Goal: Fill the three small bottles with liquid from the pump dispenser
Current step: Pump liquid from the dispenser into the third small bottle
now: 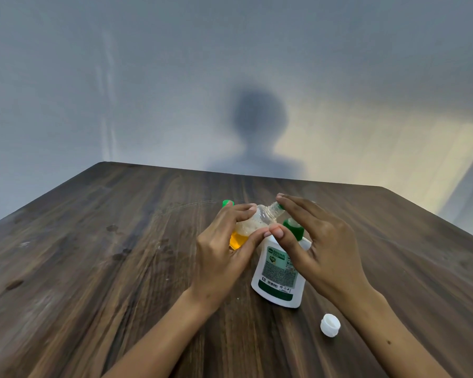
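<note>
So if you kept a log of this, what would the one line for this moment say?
left hand: holds small bottle, tilted, part-filled orange | right hand: at its neck, above pump dispenser | white cap: loose on table

Left hand (219, 257) and right hand (320, 246), both bare, with forearms uncovered to the lower frame edge. No sleeve, glove, ring or watch is seen. Fingernails are cut short on the fingers (277, 231).
</note>
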{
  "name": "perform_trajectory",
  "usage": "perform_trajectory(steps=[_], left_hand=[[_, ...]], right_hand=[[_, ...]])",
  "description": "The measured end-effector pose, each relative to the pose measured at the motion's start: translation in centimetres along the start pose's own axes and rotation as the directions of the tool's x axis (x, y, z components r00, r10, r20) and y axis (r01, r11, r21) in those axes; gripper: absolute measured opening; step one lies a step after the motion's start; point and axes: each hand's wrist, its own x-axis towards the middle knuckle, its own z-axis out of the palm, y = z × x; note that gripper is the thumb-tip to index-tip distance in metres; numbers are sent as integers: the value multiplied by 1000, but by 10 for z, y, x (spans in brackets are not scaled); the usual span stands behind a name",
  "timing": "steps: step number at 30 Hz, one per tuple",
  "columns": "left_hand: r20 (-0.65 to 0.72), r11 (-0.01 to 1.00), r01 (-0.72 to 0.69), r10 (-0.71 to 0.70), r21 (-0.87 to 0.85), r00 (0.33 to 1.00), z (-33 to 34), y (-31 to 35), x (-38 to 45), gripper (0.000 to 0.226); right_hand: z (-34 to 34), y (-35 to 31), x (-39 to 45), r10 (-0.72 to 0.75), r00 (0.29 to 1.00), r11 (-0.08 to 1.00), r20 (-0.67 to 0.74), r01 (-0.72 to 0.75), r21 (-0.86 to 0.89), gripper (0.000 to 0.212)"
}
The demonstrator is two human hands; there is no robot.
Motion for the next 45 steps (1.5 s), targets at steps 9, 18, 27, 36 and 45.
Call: perform_trajectory(steps=[9, 18, 27, 36, 45], left_hand=[[12, 1000, 14, -14, -11, 1000, -1, 0, 0, 37], [12, 1000, 8, -8, 0, 1000, -1, 0, -1, 37], [12, 1000, 10, -10, 1, 1000, -1, 1, -1, 38], [43, 1000, 12, -12, -1, 999, -1, 1, 0, 46], [22, 1000, 4, -3, -27, 1000, -1, 0, 0, 48]], right_hand=[[-1, -3, 5, -4, 1000, 1000, 1, 4, -9, 76], [-2, 1, 2, 8, 1000, 1000, 22, -8, 7, 77], [-2, 1, 1, 18, 1000, 1000, 14, -18, 13, 76], [2, 0, 0, 32, 999, 999, 7, -32, 4, 76], [2, -2, -1, 30, 1000, 1000, 6, -30, 5, 78]])
